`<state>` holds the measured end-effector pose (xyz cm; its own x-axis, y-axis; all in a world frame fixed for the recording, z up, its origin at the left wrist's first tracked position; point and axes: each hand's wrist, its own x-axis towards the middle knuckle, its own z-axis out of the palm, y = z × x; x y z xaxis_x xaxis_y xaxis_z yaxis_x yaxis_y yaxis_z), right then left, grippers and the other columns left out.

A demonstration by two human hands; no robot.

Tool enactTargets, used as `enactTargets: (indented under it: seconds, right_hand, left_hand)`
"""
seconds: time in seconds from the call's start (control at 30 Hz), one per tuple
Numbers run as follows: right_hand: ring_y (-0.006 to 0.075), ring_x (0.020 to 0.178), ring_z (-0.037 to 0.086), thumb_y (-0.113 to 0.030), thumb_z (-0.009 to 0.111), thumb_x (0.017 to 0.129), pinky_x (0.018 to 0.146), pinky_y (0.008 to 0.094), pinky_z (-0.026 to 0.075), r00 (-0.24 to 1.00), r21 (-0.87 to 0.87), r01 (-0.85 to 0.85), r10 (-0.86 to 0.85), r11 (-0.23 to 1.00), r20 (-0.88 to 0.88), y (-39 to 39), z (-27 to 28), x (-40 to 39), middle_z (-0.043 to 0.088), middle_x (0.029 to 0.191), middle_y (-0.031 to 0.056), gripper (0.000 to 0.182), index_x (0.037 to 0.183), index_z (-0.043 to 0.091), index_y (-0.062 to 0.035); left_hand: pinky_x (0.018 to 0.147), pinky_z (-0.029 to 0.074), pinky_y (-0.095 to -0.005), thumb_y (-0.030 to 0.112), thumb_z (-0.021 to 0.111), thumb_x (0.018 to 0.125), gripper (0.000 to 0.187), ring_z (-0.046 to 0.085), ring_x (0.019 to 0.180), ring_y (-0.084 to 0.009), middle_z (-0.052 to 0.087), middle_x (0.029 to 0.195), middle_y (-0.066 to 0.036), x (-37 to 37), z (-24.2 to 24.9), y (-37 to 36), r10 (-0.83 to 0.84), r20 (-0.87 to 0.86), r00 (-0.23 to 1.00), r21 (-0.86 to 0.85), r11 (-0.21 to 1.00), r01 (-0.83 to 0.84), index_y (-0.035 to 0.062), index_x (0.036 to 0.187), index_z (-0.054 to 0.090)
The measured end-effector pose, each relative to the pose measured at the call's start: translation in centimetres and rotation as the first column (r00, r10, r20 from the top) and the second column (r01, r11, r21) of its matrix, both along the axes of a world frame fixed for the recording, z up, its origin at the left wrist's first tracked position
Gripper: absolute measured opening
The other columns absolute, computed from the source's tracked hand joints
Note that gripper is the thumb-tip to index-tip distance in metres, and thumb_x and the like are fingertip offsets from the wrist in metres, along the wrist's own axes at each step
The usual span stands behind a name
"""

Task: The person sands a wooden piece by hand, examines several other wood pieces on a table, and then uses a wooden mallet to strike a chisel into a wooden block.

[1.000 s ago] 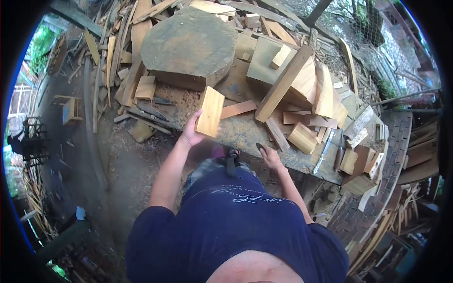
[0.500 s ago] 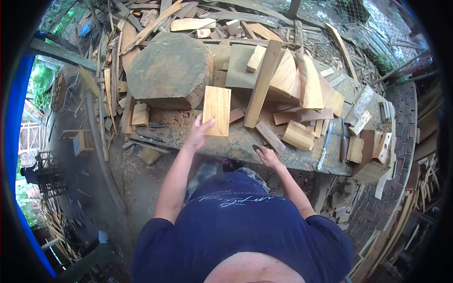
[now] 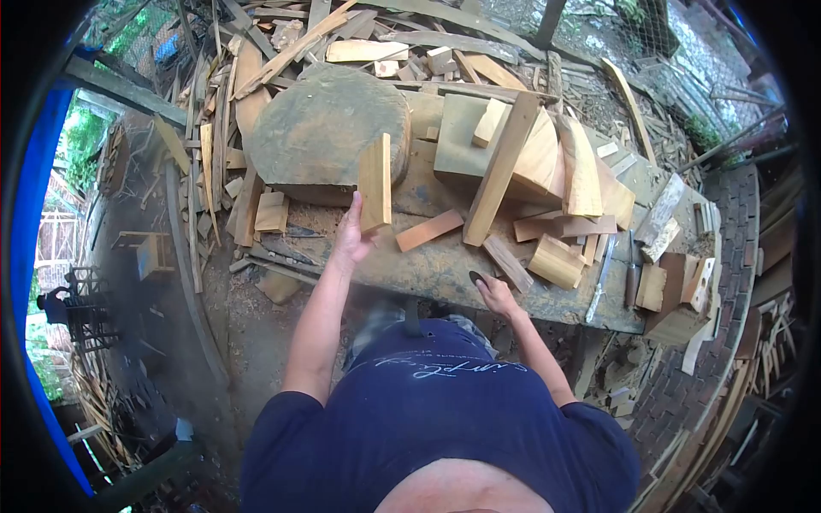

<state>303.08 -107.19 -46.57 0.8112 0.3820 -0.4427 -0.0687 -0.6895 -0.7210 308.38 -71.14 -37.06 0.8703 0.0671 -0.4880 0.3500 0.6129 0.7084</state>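
My left hand (image 3: 352, 235) grips a light wooden board (image 3: 375, 184) by its lower end and holds it upright and turned partly edge-on. Behind the board stands a large round wood block (image 3: 329, 128). My right hand (image 3: 496, 296) is closed around a small dark flat object (image 3: 476, 278) near the front edge of the workbench (image 3: 428, 282). Just beyond my right hand lies a greyish wood piece (image 3: 508, 262). A reddish-brown block (image 3: 429, 230) rests between my hands, farther back on the bench.
A long plank (image 3: 503, 167) leans at the centre. Beside it are a curved wood piece (image 3: 580, 171) and a cut block (image 3: 556, 262). A long thin tool (image 3: 601, 280) and a chisel-like tool (image 3: 632, 282) lie at the right. Scrap wood is piled behind.
The board in my left hand has turned from face-on to nearly edge-on and shifted slightly left. The reddish-brown block behind it shows more fully. The whole view has shifted slightly.
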Motion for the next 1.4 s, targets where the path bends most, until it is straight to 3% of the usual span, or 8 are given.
enactTargets:
  seconds: [0.17, 0.43, 0.5, 0.53, 0.6, 0.83, 1.1, 1.4]
  right_hand:
    - [0.0441, 0.09, 0.062, -0.029, 0.048, 0.096, 0.077, 0.0483, 0.048, 0.994, -0.004, -0.103, 0.103, 0.995, 0.02, 3.3, 0.3, 0.3, 0.063, 0.089, 0.028, 0.033, 0.112, 0.058, -0.0013]
    - [0.0443, 0.101, 0.06, -0.03, 0.047, 0.097, 0.085, 0.0471, 0.047, 0.979, -0.089, -0.205, 0.203, 0.975, -0.023, 7.0, 2.5, 1.4, 0.063, 0.101, 0.0283, 0.037, 0.122, 0.056, -0.0041]
    - [0.0451, 0.099, 0.06, -0.031, 0.047, 0.097, 0.084, 0.048, 0.048, 0.976, -0.083, -0.217, 0.217, 0.973, -0.006, 7.1, 2.4, 1.5, 0.064, 0.099, 0.0286, 0.037, 0.122, 0.057, -0.0045]
    - [0.0451, 0.098, 0.06, -0.032, 0.047, 0.097, 0.083, 0.0482, 0.048, 0.975, -0.081, -0.22, 0.222, 0.972, 0.009, 7.1, 2.1, 1.4, 0.064, 0.098, 0.0288, 0.037, 0.121, 0.057, -0.0043]
    - [0.0454, 0.095, 0.061, -0.033, 0.047, 0.098, 0.08, 0.0489, 0.048, 0.972, -0.096, -0.231, 0.234, 0.968, 0.023, 7.0, 1.5, 1.5, 0.063, 0.093, 0.0291, 0.037, 0.116, 0.057, -0.0033]
    - [0.0456, 0.092, 0.061, -0.034, 0.047, 0.097, 0.077, 0.0488, 0.048, 0.964, -0.109, -0.256, 0.262, 0.961, 0.047, 7.6, 1.0, 1.8, 0.063, 0.092, 0.029, 0.038, 0.116, 0.058, -0.003]
    - [0.0433, 0.103, 0.06, -0.033, 0.046, 0.099, 0.087, 0.0455, 0.047, 0.988, -0.1, -0.155, 0.157, 0.983, 0.011, 8.8, 3.5, 3.1, 0.063, 0.103, 0.029, 0.04, 0.122, 0.057, -0.002]
    - [0.0384, 0.113, 0.057, -0.022, 0.045, 0.1, 0.097, 0.0396, 0.043, 0.932, 0.157, 0.058, -0.109, 0.986, 0.345, 14.2, 8.1, 10.3, 0.061, 0.116, 0.025, 0.036, 0.128, 0.054, -0.0024]
  left_hand:
    - [0.043, 0.041, -0.0228, 0.055, 0.059, 0.089, 0.048, 0.061, 0.058, -0.0113, 0.065, 0.083, -0.003, 0.9, -0.1, 2.0, 0.106, 0.014, 0.994, -0.061, 0.993, -0.105, 0.0108, 0.108, 0.058]
    - [0.039, 0.046, -0.0223, 0.026, 0.058, 0.096, 0.029, 0.062, 0.056, -0.0119, 0.065, 0.083, -0.005, 3.5, -0.3, 4.9, 0.205, 0.221, 0.953, 0.472, 0.833, -0.289, 0.005, 0.115, 0.053]
    - [0.062, 0.055, -0.0366, 0.024, 0.064, 0.087, 0.037, 0.067, 0.078, -0.0262, 0.066, 0.097, -0.011, 4.1, -0.6, 6.5, 0.151, 0.219, 0.964, 0.887, 0.38, -0.261, 0.0073, 0.118, 0.053]
    - [0.062, 0.055, -0.0366, 0.024, 0.064, 0.087, 0.037, 0.067, 0.078, -0.0262, 0.066, 0.097, -0.011, 4.2, -0.5, 6.6, 0.172, 0.226, 0.959, 0.881, 0.384, -0.277, 0.0073, 0.118, 0.053]
    - [0.071, 0.054, -0.0419, 0.022, 0.066, 0.081, 0.045, 0.066, 0.081, -0.0313, 0.063, 0.106, -0.013, 4.5, 2.8, 6.2, 0.145, 0.178, 0.973, 0.975, -0.162, -0.154, 0.0102, 0.122, 0.053]
    - [0.082, 0.051, -0.0441, 0.017, 0.064, 0.08, 0.05, 0.058, 0.101, -0.0329, 0.044, 0.119, -0.018, 8.3, 2.3, 1.0, 0.0, -0.192, 0.981, 0.974, -0.126, 0.191, 0.0027, 0.126, 0.048]
    - [0.095, 0.041, -0.0386, 0.023, 0.075, 0.076, 0.067, 0.047, 0.111, -0.0311, 0.044, 0.12, -0.016, 3.0, 0.4, 2.8, 0.009, 0.121, 0.993, 0.967, -0.226, -0.116, 0.0104, 0.134, 0.045]
    - [0.088, 0.046, -0.0412, 0.011, 0.075, 0.076, 0.061, 0.052, 0.103, -0.0336, 0.05, 0.112, -0.017, 4.3, -3.4, 4.1, 0.021, 0.308, 0.951, 0.905, 0.302, -0.299, 0.0052, 0.13, 0.047]
